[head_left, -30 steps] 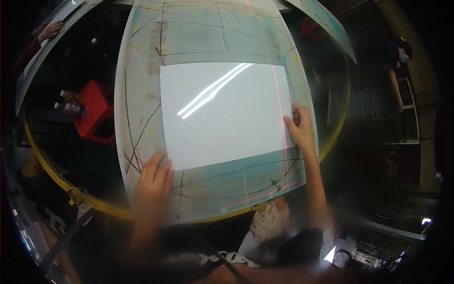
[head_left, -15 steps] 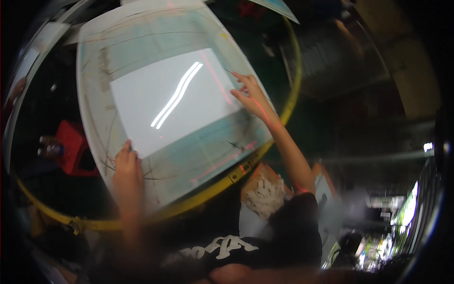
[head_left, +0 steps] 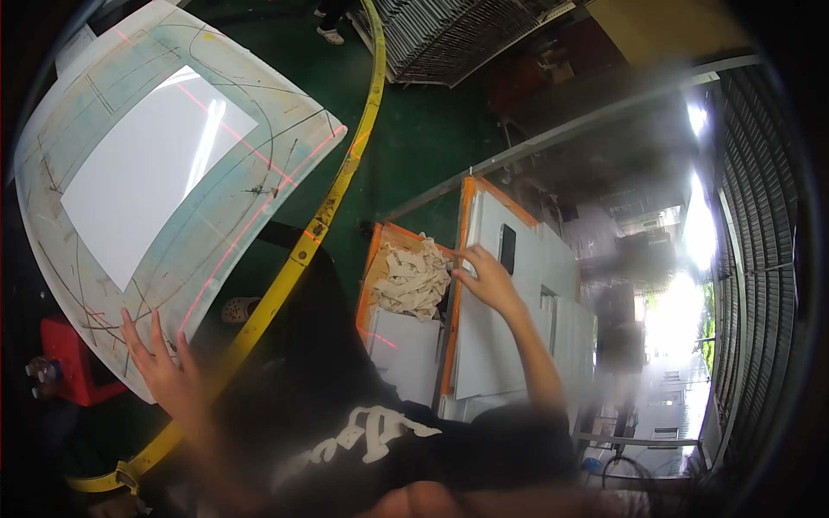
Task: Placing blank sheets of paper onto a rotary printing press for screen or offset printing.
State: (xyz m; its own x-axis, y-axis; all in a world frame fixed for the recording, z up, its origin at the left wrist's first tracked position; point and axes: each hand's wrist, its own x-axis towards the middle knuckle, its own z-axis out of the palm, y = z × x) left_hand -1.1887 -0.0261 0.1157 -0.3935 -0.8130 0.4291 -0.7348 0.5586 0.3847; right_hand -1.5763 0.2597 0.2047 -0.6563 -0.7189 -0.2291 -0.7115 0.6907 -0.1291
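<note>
A large pale curved form (head_left: 285,104), marked with dark pen lines and bluish patches, lies to my left. On it rests a glossy white sheet (head_left: 155,181) with bright light reflections. My left hand (head_left: 164,367) is at the form's near edge, fingers spread and holding nothing. On the right, my right hand (head_left: 490,281) reaches over a white cabinet-like unit (head_left: 488,345) with orange edges. Its fingers are apart and appear to hold nothing. Just left of the fingertips is an orange-edged compartment piled with off-white strips (head_left: 410,281). A dark phone (head_left: 508,249) lies beside this hand.
A curved yellow rail (head_left: 319,224) runs between the form and my body. A red stool (head_left: 69,354) with bottles (head_left: 41,371) stands at the lower left. Red laser lines cross the form. At the top is a ribbed metal rack (head_left: 458,39), near a person's shoe (head_left: 330,36).
My view has swung right, so the form sits farther left. My right hand has left the sheet's right edge and moved over to the white unit. My left hand stays near the form's near edge.
</note>
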